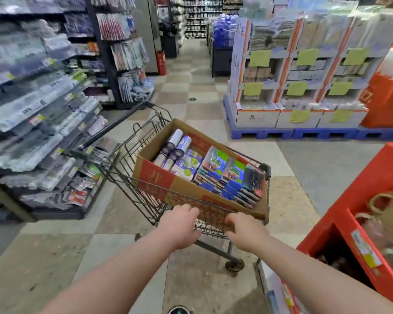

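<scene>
Head view: at six o'clock, the left hand (182, 225) and right hand (247, 233) each curl their fingers over the near rail of the shopping cart (134, 189). The cart stands at the frame's centre, nose angled toward eleven o'clock. A cardboard box (159, 177) of packaged goods fills its basket. To steer well, push evenly with both hands. Keep clear of the red display bin (361, 211) at four o'clock and the shelves (32, 114) at nine, heading for the checkered floor (191, 87) at twelve.
</scene>
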Demonstrator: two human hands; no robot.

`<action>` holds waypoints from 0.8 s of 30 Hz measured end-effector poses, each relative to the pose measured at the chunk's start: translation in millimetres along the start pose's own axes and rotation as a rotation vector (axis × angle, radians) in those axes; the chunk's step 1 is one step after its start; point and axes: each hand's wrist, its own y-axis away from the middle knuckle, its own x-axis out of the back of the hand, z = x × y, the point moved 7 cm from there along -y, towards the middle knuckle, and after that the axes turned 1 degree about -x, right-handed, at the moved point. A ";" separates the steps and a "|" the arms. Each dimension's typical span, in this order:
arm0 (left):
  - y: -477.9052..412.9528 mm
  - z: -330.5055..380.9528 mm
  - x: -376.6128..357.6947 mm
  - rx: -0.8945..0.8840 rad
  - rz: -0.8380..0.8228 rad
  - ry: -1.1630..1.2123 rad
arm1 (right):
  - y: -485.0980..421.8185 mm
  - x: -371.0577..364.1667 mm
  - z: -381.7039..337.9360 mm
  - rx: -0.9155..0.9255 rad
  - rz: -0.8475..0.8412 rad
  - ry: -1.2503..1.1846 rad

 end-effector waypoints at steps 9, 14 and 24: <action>-102.0 -31.3 82.2 -0.079 0.135 0.003 | -64.7 -22.0 20.2 -0.083 -0.142 -0.031; -164.7 -65.9 88.4 -0.145 0.093 -0.013 | -121.0 -8.1 21.9 -0.167 -0.126 -0.067; -256.8 -144.2 51.2 -0.201 -0.081 -0.030 | -246.2 30.5 -2.8 -0.246 -0.069 -0.149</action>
